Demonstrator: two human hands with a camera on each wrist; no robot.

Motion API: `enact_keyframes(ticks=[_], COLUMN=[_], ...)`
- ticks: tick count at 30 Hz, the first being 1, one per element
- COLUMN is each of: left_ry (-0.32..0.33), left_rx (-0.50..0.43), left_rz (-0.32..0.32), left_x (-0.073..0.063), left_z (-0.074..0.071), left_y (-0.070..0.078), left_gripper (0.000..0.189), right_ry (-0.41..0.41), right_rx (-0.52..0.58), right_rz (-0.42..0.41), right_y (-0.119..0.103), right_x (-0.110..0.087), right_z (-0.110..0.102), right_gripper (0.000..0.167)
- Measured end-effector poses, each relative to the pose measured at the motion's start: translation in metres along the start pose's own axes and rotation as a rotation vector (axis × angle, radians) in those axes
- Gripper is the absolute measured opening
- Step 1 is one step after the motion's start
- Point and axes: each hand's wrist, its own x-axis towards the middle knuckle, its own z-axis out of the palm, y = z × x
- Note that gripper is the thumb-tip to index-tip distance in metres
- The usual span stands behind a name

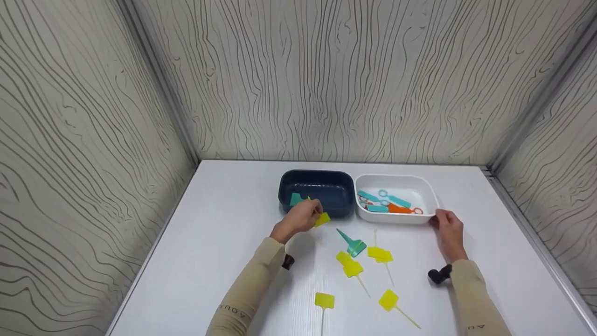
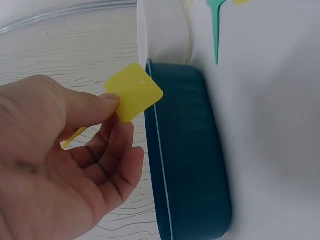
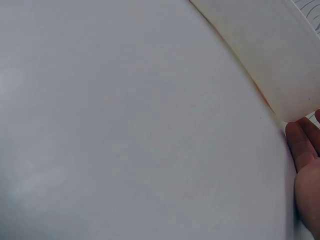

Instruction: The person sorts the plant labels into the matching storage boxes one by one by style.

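Observation:
My left hand (image 1: 302, 215) pinches a yellow plant label (image 2: 134, 92) between thumb and fingers, at the near rim of the dark blue tub (image 1: 343, 179). The label's square head sticks out past the fingertips, its thin stem partly hidden by the hand. Inside that tub lies a green piece (image 1: 296, 199). My right hand (image 1: 450, 232) holds the near right corner of the white tub (image 1: 396, 218), fingers low against the corner; the thumb is mostly out of the right wrist view. Turquoise tags (image 1: 378, 208) and orange tags (image 1: 400, 209) with ring ends lie in the white tub.
Green pointed labels (image 1: 356, 248), bundled with a band, lie in front of the tubs. Several yellow labels (image 1: 353, 268) are scattered nearer, including a single label (image 1: 324, 300) at the front and another (image 1: 388, 300) to its right. Patterned walls (image 1: 303, 93) enclose the white table (image 1: 224, 210).

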Motion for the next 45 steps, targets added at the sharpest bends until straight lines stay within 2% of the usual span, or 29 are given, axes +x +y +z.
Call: enact_keyframes(ticks=[5,12,16,19,26,30,35,41,45], left_ry=[0.035,0.068,0.108,0.123,0.165,0.188,0.209,0.195,0.197], left_rx=[-0.018,0.001,-0.017,-0.035,-0.061,-0.083,-0.079,-0.062,-0.058], left_rz=[-0.011,-0.048,-0.102,-0.146,-0.172,-0.186,-0.202,-0.169,-0.161], left_x=[0.014,0.035,0.046,0.052,0.065,0.069,0.07,0.067,0.063], left_z=[-0.007,-0.011,-0.014,-0.014,-0.01,-0.008,-0.007,-0.009,-0.01], left_y=[-0.001,-0.001,-0.003,-0.006,-0.015,-0.019,-0.021,-0.018,-0.014], left_gripper=[0.017,0.02,0.021,0.021,0.021,0.021,0.024,0.024,0.024], right_ry=[-0.003,0.032,0.024,0.018,0.022,0.017,-0.001,0.014,0.014], right_rx=[0.007,0.021,0.023,-0.012,-0.013,0.035,0.045,0.121,0.085], right_rz=[0.013,-0.023,-0.029,-0.016,-0.018,-0.01,-0.002,-0.001,0.007], right_y=[0.001,0.002,0.001,0.001,0.001,0.002,0.002,0.001,0.001], right_x=[-0.001,-0.002,0.001,0.002,0.003,0.003,0.003,0.003,0.002], right_z=[0.0,0.0,0.002,0.002,0.001,0.001,0.001,0.001,0.0], right_gripper=[0.054,0.052,0.053,0.054,0.054,0.054,0.054,0.049,0.05])
